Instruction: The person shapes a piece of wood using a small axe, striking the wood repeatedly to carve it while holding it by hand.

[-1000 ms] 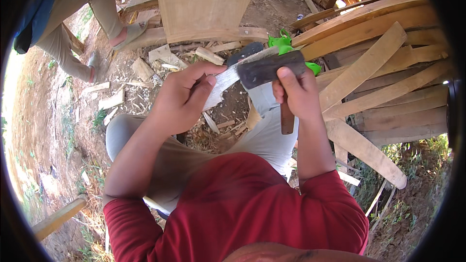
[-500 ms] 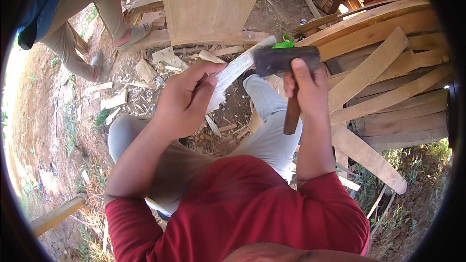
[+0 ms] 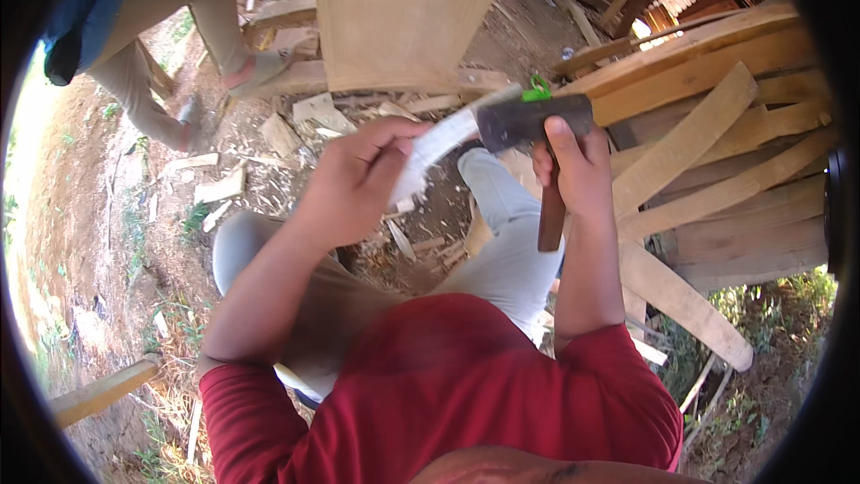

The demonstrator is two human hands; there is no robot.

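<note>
My left hand (image 3: 351,184) pinches the near end of a pale, whitish strip of wood (image 3: 441,138) between thumb and fingers. It slants up and away to the right, slightly blurred. My right hand (image 3: 580,166) grips a mallet (image 3: 512,122) with a blocky dark head and a brown handle (image 3: 551,215). The fingers wrap the handle just below the head, with the thumb resting against the head. The mallet head lies against or just over the strip's far end; I cannot tell whether they touch. A bright green object (image 3: 538,90) shows behind the head.
A broad board (image 3: 403,18) stands ahead, beside wood scraps (image 3: 322,114) and shavings on the dirt. Curved planks (image 3: 694,134) are piled at the right. Another person's legs (image 3: 215,13) are at far left. A beam (image 3: 106,392) juts in at lower left.
The strip has turned slightly flatter in my left hand, and the mallet has shifted a little right and down in view. Both hands keep their hold. The whole view has shifted slightly.
</note>
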